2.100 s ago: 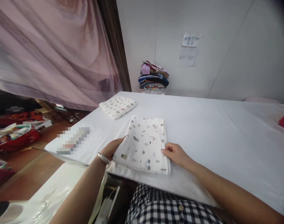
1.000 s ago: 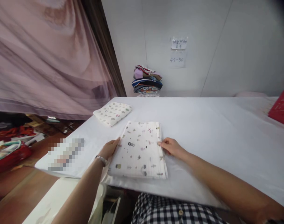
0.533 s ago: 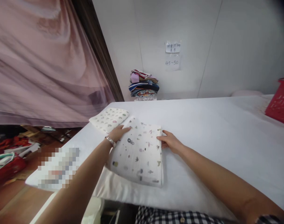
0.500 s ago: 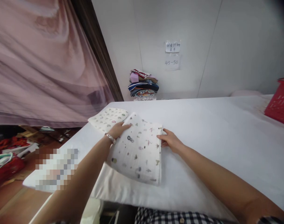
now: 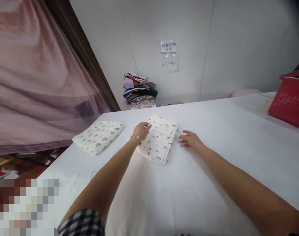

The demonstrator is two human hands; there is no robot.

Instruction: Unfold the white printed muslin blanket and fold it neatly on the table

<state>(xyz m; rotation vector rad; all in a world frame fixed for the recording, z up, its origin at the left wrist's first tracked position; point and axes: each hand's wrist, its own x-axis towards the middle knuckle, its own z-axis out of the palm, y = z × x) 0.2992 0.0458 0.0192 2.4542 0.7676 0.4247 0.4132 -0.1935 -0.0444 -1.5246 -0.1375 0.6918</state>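
Observation:
A folded white cloth (image 5: 160,139) with small grey and coloured prints lies on the white-covered table (image 5: 213,131), its layers showing along the right edge. At the cloth's left edge, my left hand (image 5: 142,131) rests with fingers stretched over it, seemingly touching and not gripping. My right hand (image 5: 190,141) is just off the cloth's right edge, fingers apart and holding nothing. To the left lies a second folded cloth (image 5: 98,137), white with grey-green prints and a pinkish one, apart from both hands.
Against the wall (image 5: 189,26) at the back is a stack of folded fabrics (image 5: 140,90), under paper signs (image 5: 169,62). A red basket (image 5: 290,101) stands at the right. A pink curtain (image 5: 29,72) hangs at the left. The lower left corner is pixelated.
The printed cloth is now folded smaller and lies farther from the table's front edge. My right hand has let go of its right edge. The view has shifted.

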